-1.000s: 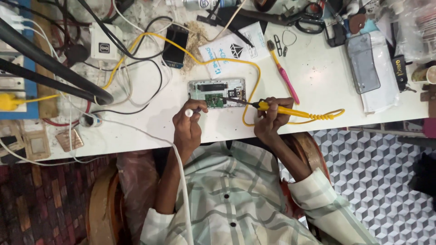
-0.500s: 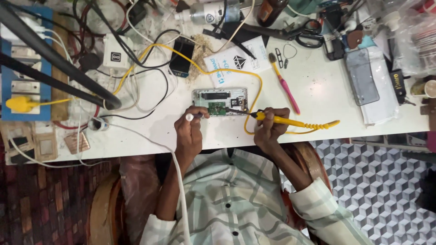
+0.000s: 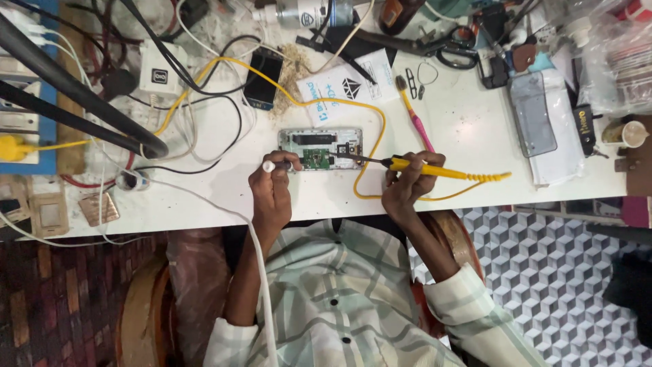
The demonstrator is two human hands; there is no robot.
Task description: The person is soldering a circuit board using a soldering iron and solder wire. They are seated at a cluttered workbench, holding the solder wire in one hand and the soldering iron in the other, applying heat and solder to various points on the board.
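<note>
1 opened phone (image 3: 320,149), 2 hands (image 3: 272,190), 1 yellow soldering iron (image 3: 435,170), 1 white-tipped tool (image 3: 278,165)

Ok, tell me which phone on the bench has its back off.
The opened phone between both hands, its circuit board showing; the dark phone farther back is closed.

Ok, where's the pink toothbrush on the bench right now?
In the head view, the pink toothbrush lies on the white table, just right of the opened phone and above the right hand holding the yellow soldering iron.

Bright, even overhead light; white tabletop (image 3: 475,136) near blown out mid-frame. Shadows soft and short. Slight wide-angle bend at edges. Lower frame dimmer, floor (image 3: 557,272) mildly soft.
</note>
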